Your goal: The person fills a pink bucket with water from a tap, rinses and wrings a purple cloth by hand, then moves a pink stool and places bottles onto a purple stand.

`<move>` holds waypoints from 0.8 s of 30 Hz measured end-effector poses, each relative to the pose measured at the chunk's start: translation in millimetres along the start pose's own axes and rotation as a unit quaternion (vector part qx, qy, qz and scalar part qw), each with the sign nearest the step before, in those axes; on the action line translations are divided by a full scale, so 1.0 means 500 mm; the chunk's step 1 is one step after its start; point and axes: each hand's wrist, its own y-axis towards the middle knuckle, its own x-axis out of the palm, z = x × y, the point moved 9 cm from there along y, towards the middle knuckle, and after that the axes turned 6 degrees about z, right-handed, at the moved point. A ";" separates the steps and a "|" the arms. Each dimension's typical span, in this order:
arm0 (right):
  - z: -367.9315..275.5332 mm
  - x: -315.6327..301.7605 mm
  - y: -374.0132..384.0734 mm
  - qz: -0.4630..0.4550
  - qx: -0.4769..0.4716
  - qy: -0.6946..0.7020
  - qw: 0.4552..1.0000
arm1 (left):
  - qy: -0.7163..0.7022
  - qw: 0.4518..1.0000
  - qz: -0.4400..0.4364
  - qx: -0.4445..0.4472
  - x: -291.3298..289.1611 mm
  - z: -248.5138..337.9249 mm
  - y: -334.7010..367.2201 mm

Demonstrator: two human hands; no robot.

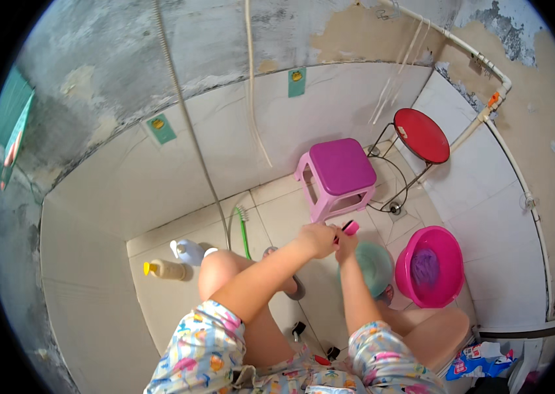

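In front of me, above the floor, my left hand and my right hand are closed close together. Between them is a small pink and black object, its pink end sticking out past the fingers; its kind is hard to make out. Most of it is hidden by the hands. Just below my right hand stands a pale green basin, partly covered by my forearm. A bright pink basin to its right has a purple cloth-like bundle in it.
A purple-topped plastic stool stands ahead, beside a tilted red round stool with metal legs. On the left are a yellow-capped bottle, a pale blue bottle and a green long-handled brush. A hose hangs along the wall.
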 end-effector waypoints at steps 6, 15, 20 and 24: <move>-0.006 0.014 -0.320 -0.018 0.069 0.011 0.997 | 0.003 0.991 0.130 0.027 -0.026 -0.054 -0.095; -0.081 0.094 -0.437 -0.122 0.037 0.007 0.992 | -0.014 0.950 0.305 -0.068 -0.224 -0.139 -0.360; -0.021 0.147 -0.499 -0.184 0.053 -0.081 0.978 | -0.093 0.914 0.364 -0.155 -0.311 -0.252 -0.470; 0.049 0.177 -0.525 -0.219 0.084 -0.138 0.962 | -0.073 0.886 0.413 -0.200 -0.316 -0.336 -0.529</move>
